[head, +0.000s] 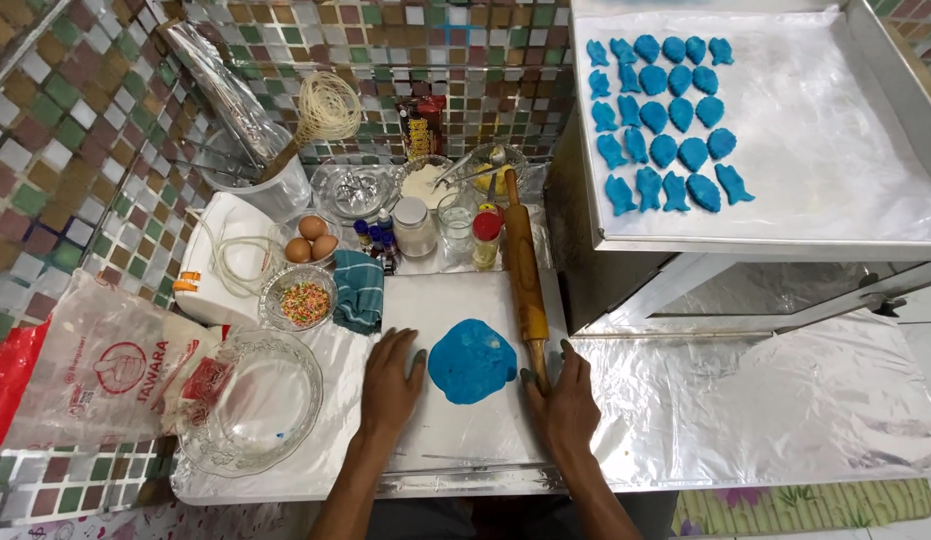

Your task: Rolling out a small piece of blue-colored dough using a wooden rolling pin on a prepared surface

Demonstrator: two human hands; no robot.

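Observation:
A flattened round of blue dough (pixel 473 360) lies on a white work board (pixel 426 300). My left hand (pixel 391 380) rests flat on the board just left of the dough, fingers apart, holding nothing. My right hand (pixel 561 395) lies at the dough's right edge, its fingers touching the near end of a wooden rolling pin (pixel 526 275) that stretches away along the board's right side. Whether that hand grips the pin I cannot tell.
A foil-lined tray (pixel 846 150) on a metal oven at the right holds several blue dough shapes (pixel 666 120). Behind the board stand jars, small bottles, eggs (pixel 313 240), a sprinkles bowl (pixel 304 298), a whisk (pixel 321 115). A glass dish (pixel 251 400) and plastic bag (pixel 96 370) sit left.

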